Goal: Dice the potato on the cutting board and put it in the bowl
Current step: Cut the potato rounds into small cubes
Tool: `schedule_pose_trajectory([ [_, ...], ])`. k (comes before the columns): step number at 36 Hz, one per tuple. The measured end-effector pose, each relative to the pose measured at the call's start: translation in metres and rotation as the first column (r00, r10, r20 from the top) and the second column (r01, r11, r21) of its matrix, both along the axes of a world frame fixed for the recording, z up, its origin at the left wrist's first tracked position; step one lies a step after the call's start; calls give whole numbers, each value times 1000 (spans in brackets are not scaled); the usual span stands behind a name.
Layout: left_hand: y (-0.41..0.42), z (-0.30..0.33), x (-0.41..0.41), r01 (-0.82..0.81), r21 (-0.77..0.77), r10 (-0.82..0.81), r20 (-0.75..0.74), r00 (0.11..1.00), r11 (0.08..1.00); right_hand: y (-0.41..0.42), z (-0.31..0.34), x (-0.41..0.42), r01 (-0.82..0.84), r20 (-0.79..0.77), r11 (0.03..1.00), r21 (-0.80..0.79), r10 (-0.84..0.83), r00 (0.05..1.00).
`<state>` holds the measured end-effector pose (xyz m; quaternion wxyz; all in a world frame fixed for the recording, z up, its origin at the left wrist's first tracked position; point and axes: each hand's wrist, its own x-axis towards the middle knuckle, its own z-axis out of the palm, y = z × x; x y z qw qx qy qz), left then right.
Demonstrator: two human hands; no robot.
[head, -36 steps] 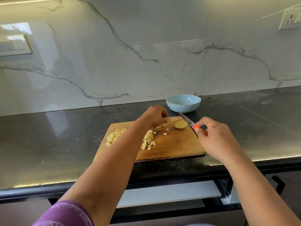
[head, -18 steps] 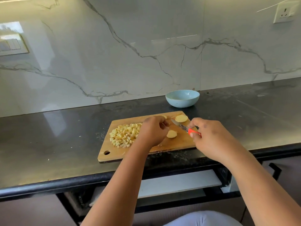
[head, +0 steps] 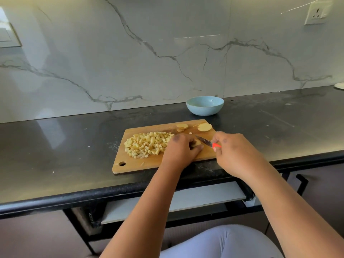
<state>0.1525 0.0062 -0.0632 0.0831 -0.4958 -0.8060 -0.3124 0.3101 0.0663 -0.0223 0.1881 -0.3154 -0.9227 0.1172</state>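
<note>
Both hands work at centre frame: the left hand point(head: 179, 149) pins a pale potato slice point(head: 197, 145), the right hand point(head: 235, 153) grips a small orange-handled steel knife point(head: 207, 142).

Head view: on the rectangular wooden cutting board point(head: 134, 164), a heap of matte yellow potato cubes point(head: 147, 144) lies left; round uncut slices point(head: 204, 127) wait above. Dicing looks mostly done. Upper right, the glossy pale-blue ceramic bowl point(head: 204, 108) appears unfilled.

One pale blue ceramic bowl point(head: 205, 105), one wooden cutting board point(head: 147, 164), one red-handled knife point(head: 208, 143), one heap of diced potato point(head: 148, 144), two hands
</note>
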Motion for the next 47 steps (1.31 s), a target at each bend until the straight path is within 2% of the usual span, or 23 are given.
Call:
schedule_pose_trajectory([
  [6, -6, -3, 1, 46, -29, -44, 62, 997, 999, -16, 0, -4, 26, 65, 1000, -15, -25, 998],
  [13, -5, -2, 4, 48, -54, -45, 47, 998, 997, -27, -8, -15, 37, 44, 997, 74, -41, 998],
  [20, -5, -3, 1, 39, -67, -37, 30, 999, 997, -17, 3, -1, 46, 86, 999, -21, -44, 995],
  [27, -4, -6, -1, 34, -77, -34, -4, 999, 996, -25, 1, -4, 52, 90, 997, 51, -56, 994],
  [47, -2, -5, -1, 30, -129, -36, -42, 998, 991, -35, 2, -4, 46, 97, 997, 64, -53, 994],
])
